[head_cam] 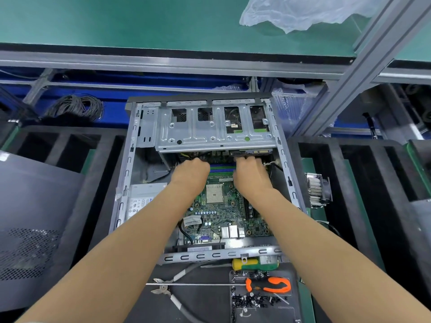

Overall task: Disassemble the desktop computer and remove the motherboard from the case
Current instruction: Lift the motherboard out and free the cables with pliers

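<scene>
The open grey computer case lies flat before me, with the green motherboard still inside it. Its bare CPU socket shows between my wrists. Both hands reach to the board's far edge, under the metal drive cage. My left hand has its fingers curled down out of sight near cables there. My right hand curls its fingers at the memory slots. What either hand holds is hidden.
The power supply sits in the case's left side. In front lie a yellow-green screwdriver, orange-handled pliers, side cutters and several loose black screws. A heatsink with fan rests right; the side panel left.
</scene>
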The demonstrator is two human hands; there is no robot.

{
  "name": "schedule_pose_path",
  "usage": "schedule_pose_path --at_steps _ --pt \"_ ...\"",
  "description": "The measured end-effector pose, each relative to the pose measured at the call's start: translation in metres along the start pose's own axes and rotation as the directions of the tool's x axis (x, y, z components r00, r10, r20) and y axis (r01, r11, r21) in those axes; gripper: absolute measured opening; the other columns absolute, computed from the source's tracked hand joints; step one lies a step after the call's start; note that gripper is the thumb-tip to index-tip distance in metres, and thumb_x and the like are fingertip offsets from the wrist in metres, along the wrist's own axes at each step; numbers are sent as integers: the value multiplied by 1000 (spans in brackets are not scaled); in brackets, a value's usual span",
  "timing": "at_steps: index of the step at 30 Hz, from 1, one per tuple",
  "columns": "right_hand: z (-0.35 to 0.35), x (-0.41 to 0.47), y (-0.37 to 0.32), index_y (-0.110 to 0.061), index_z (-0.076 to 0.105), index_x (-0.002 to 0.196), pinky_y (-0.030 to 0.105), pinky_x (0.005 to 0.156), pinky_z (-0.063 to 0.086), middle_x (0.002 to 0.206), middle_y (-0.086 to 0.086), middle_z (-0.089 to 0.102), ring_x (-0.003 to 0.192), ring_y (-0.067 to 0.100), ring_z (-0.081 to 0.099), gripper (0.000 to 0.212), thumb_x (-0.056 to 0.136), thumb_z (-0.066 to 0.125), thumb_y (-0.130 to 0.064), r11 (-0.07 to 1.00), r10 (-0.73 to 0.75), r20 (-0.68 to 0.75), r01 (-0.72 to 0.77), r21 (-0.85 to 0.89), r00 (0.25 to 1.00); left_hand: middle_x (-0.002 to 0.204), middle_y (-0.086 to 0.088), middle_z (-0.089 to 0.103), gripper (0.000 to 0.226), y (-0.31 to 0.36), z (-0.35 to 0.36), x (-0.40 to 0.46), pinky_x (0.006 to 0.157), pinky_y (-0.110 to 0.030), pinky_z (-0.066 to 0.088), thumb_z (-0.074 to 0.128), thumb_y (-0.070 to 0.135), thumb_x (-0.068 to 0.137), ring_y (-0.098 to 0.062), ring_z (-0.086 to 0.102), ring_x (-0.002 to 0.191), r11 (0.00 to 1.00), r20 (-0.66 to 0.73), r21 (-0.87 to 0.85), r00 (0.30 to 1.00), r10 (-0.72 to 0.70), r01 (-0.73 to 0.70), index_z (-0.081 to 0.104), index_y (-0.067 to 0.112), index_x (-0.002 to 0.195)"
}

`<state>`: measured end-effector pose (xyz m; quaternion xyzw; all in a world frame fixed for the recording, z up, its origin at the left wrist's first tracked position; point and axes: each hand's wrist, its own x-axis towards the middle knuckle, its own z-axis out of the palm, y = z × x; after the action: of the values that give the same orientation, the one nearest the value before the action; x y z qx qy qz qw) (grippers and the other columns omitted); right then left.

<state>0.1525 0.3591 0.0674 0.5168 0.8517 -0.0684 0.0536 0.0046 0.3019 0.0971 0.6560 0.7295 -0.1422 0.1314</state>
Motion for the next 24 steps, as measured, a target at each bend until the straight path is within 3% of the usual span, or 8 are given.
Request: schedule_pose_path --at_steps 2,4,7,10,14,17,20,24 --pt "-7 -5 -3 -7 55 124 40 88 48 118 18 57 109 34 53 30 96 54 -20 993 -23 35 19 113 999 109 -13 61 14 1 -3 -6 80 -40 51 53 17 98 -32 62 97 986 147 -132 981 125 -106 62 9 107" --pt "-16 -13 -6 -10 59 114 41 87 51 116 15 57 103 31 56 25 95 59 -26 969 -101 178 56 241 979 109 -8 62 16 2 -4 -17 79 -35 49 56 25 98 -25 62 96 964 277 -212 936 216 -160 66 15 105" --pt "-28 -30 -5 -22 59 98 33 76 48 109 5 59 89 21 59 24 87 71 -38 943 -245 484 92 319 840 102 -4 65 19 3 0 -32 74 -33 49 63 33 93 -24 63 92 958 375 -194 887 270 -210 68 16 99" --pt "-34 -46 -5 -13 62 106 33 68 47 104 6 62 87 23 60 48 81 71 -54 962 -248 620 112 250 744 99 -4 62 27 5 7 -41 72 -33 48 65 39 91 -25 62 91 967 431 -148 867 252 -207 64 12 98" --pt "-29 -58 -8 -7 54 110 31 59 42 93 4 52 79 22 56 63 82 64 -63 990 -136 677 79 114 723 101 -13 55 25 11 13 -45 76 -40 52 63 32 93 -28 58 87 976 402 -80 889 219 -204 58 8 93" --pt "-24 -60 -12 -4 55 114 31 62 44 105 8 51 80 22 56 69 82 62 -64 995 -91 673 37 94 734 99 -14 57 31 13 19 -48 68 -35 45 62 35 93 -25 50 78 981 413 -56 890 194 -188 46 12 78" --pt "-16 -63 -16 -5 54 117 33 70 46 116 10 54 87 26 58 67 82 66 -60 996 -43 640 -14 84 767 110 -14 57 28 15 23 -50 70 -35 45 56 35 97 -27 54 86 985 413 -10 896 160 -171 58 7 102" --pt "-11 -65 -22 -7 51 98 33 67 47 105 9 52 79 24 55 59 82 64 -62 998 27 652 -53 20 757 125 -16 54 35 21 31 -54 88 -43 51 48 28 101 -35 55 112 988 401 46 909 115 -145 54 4 126"
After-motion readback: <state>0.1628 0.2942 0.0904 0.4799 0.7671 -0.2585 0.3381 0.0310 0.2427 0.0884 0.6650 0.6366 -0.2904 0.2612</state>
